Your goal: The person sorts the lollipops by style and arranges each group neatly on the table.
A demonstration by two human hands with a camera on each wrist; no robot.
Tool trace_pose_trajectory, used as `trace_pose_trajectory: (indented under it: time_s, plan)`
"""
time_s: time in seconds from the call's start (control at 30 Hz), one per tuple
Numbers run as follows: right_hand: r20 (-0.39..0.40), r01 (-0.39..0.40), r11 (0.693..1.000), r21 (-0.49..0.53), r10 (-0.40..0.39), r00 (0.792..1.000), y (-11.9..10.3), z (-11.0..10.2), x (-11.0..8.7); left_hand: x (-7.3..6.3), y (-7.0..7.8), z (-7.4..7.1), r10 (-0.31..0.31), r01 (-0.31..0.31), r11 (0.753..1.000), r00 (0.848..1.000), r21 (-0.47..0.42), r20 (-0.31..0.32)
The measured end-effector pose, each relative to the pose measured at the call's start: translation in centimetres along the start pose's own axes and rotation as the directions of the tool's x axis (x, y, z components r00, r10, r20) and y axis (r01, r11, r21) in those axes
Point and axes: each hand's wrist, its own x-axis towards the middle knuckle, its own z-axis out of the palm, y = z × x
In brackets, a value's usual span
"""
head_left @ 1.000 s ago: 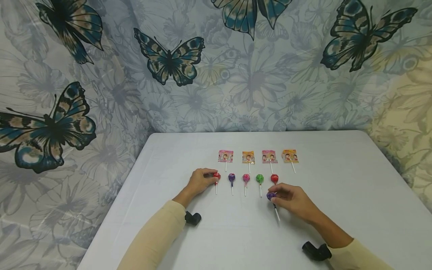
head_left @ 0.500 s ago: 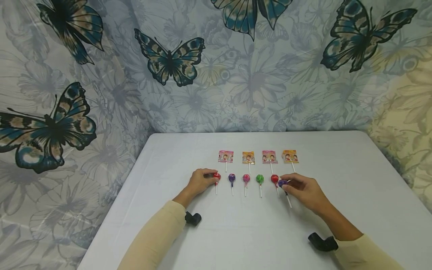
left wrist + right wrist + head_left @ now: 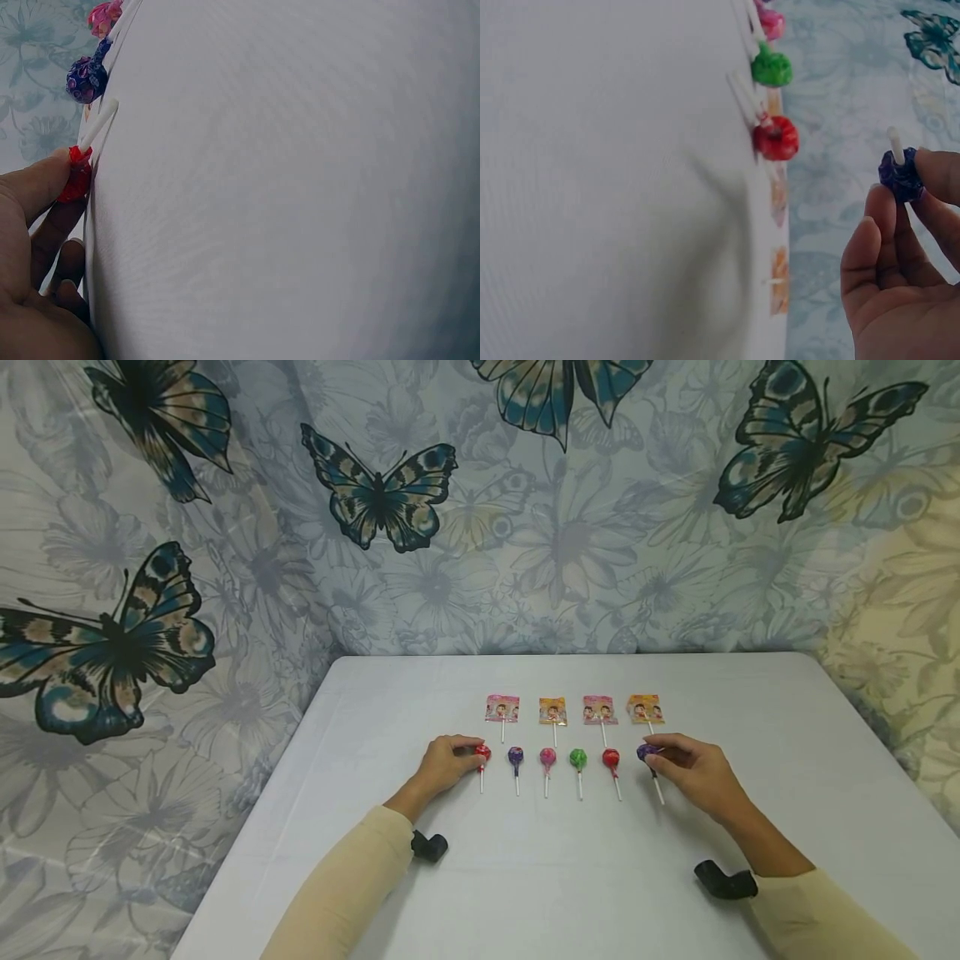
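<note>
At the left end of a row of lollipops, my left hand (image 3: 444,762) pinches a red lollipop (image 3: 77,176) between thumb and fingers, its white stick pointing toward me. My right hand (image 3: 697,770) pinches a purple lollipop (image 3: 901,176) by its wrapped head, raised off the table at the row's right end. Between the hands lie a purple lollipop (image 3: 515,757), a pink lollipop (image 3: 548,757), a green lollipop (image 3: 577,759) and a red lollipop (image 3: 611,759), spaced apart with their sticks toward me.
Behind the row lie several flat-packed lollipops, among them a pink packet (image 3: 502,707) and an orange packet (image 3: 645,707). All rest on a white table (image 3: 525,877). A butterfly-patterned cloth (image 3: 570,543) hangs behind. Each sleeve carries a black wrist piece (image 3: 726,881).
My right hand has carried the purple lollipop rightward and away from me, past the red lollipop to the row's right end. The left hand has stayed on its red lollipop.
</note>
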Motion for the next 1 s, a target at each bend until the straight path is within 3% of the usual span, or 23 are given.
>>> trace_pose_trajectory:
  time_s: [0.7, 1.0]
  plan:
    - [0.054, -0.180, 0.973, -0.144, 0.190, 0.980, 2.5, 0.1, 1.5, 0.0, 0.0, -0.1, -0.001, 0.001, 1.000, 1.000, -0.009, -0.001]
    - [0.073, -0.172, 0.963, -0.207, 0.191, 0.979, 3.0, 0.3, 1.9, 0.0, -0.1, -0.1, 0.007, -0.007, 1.000, 1.000, -0.002, 0.003]
